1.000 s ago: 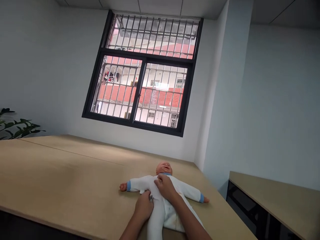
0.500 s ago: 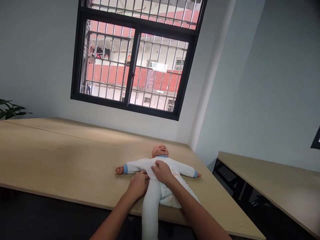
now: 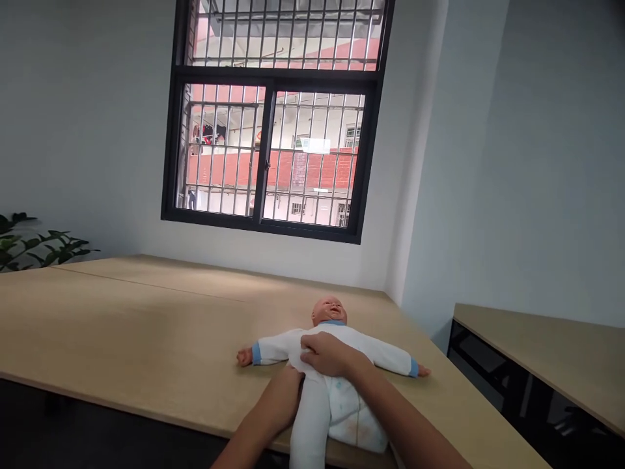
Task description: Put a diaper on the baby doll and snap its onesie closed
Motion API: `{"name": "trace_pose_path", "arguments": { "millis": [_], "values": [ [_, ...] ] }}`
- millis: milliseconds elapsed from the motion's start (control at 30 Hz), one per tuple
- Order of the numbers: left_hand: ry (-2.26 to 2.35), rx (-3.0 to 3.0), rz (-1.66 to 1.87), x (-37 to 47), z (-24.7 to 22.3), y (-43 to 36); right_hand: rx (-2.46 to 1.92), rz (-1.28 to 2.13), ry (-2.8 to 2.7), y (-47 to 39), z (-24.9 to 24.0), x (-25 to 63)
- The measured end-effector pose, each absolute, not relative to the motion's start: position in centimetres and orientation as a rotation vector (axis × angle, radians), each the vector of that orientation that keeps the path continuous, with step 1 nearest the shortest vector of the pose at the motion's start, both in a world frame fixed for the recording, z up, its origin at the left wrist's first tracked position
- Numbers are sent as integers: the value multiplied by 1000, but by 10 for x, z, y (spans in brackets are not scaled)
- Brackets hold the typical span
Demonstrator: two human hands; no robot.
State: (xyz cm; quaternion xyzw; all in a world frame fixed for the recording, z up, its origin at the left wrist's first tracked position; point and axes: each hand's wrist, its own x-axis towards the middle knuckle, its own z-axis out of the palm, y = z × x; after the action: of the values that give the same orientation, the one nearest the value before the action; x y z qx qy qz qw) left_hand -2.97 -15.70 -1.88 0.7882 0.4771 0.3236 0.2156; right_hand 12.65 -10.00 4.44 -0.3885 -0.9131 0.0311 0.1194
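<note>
Extending beyond view: doll's leg (image 3: 310, 420)

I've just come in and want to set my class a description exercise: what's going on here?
A person is handling a doll dressed in a white outfit with blue cuffs. It lies face up on a wooden table, arms spread wide. The right hand is curled on the outfit's front, seemingly pinching cloth. The left hand is against its side, by one leg, fingers mostly hidden.

Head-worn view, facing window (image 3: 267, 133), table (image 3: 146, 332) below
</note>
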Motion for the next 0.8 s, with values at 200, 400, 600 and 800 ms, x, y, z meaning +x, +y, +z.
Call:
{"name": "trace_pose_path", "arguments": {
  "millis": [200,400,600,800],
  "values": [
    [1625,2317,681,-33,-19,-159,-1277,-75,-2948,-107,57,121],
    [1769,2352,533,-23,-9,-167,-1394,-90,-2991,-103,62,130],
    [1855,2374,491,-26,-12,-162,-1453,41,-2934,-103,69,144],
    [1696,2112,953,-32,-25,-140,-1270,256,-2429,-96,52,154]
  ]
}}
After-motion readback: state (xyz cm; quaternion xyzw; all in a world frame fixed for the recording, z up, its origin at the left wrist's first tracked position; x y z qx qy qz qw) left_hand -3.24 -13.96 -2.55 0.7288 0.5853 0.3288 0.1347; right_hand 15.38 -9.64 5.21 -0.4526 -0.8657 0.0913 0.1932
